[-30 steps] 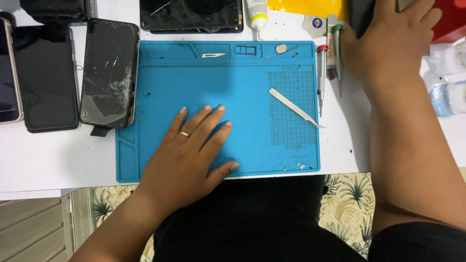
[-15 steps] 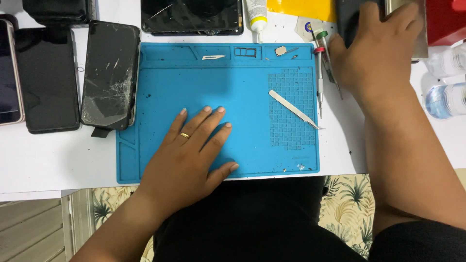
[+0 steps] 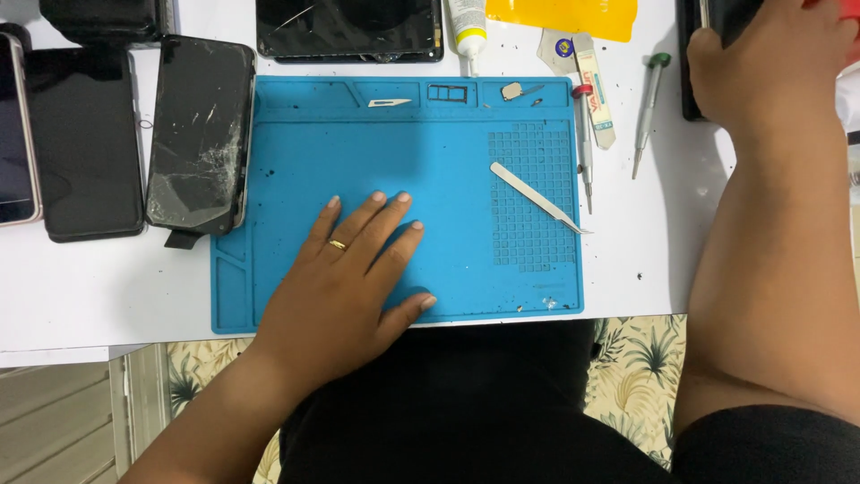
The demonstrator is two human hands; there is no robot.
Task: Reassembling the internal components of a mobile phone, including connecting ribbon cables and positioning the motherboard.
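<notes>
My left hand (image 3: pixel 349 278) lies flat, fingers spread, on the blue work mat (image 3: pixel 296 143), near its front edge. A gold ring is on one finger, and the hand holds nothing. My right hand (image 3: pixel 770 63) is at the back right of the white table, closed around a dark phone (image 3: pixel 694 81) that it mostly hides. Metal tweezers (image 3: pixel 537 197) lie at an angle on the mat's grid area. A red-capped screwdriver (image 3: pixel 584 143) and a green-capped screwdriver (image 3: pixel 647 108) lie between the mat and my right hand.
A cracked black phone (image 3: pixel 199 134), a black phone (image 3: pixel 85 143) and another phone (image 3: pixel 13 134) lie left of the mat. A broken screen (image 3: pixel 349 27), a glue tube (image 3: pixel 466 27) and a yellow sheet (image 3: pixel 564 13) sit behind it. A small blade (image 3: pixel 390 102) rests in the mat's top tray.
My right hand has shifted to the right with the dark phone, uncovering the green-capped screwdriver. My left hand has stayed flat on the mat.
</notes>
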